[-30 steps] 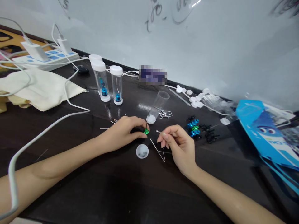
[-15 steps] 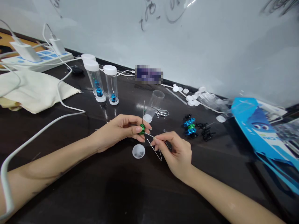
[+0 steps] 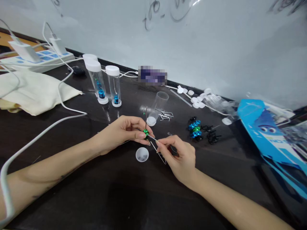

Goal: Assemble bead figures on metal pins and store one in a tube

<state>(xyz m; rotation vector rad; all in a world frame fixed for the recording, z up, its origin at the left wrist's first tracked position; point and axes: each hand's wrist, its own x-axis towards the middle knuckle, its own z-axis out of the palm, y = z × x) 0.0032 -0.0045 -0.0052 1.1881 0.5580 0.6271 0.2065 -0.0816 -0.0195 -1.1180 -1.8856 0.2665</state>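
Between the thumb and fingers of my left hand (image 3: 126,131) is a small green metal part (image 3: 145,132), with a thin rod (image 3: 146,116) standing up from it. My right hand (image 3: 178,153) pinches a thin metal hex key (image 3: 152,137), whose tip meets the side of the green part. Just below the hands sits a small white cap (image 3: 142,154) holding tiny dark pieces. Another bent wire (image 3: 161,157) is near my right fingertips. Behind them, an open clear tube (image 3: 159,103) stands tilted beside a pile of bent metal keys (image 3: 166,115).
Capped clear tubes (image 3: 112,86) with blue parts stand at back left. Blue, green and black parts (image 3: 196,129) lie to the right, near a blue bag (image 3: 261,124). White caps (image 3: 198,102) lie along the whiteboard. A white cable (image 3: 35,135) crosses the left side near my forearm.
The green part and its rod have turned slightly in my left fingers. Both hands have shifted very little, and the key still touches the part.
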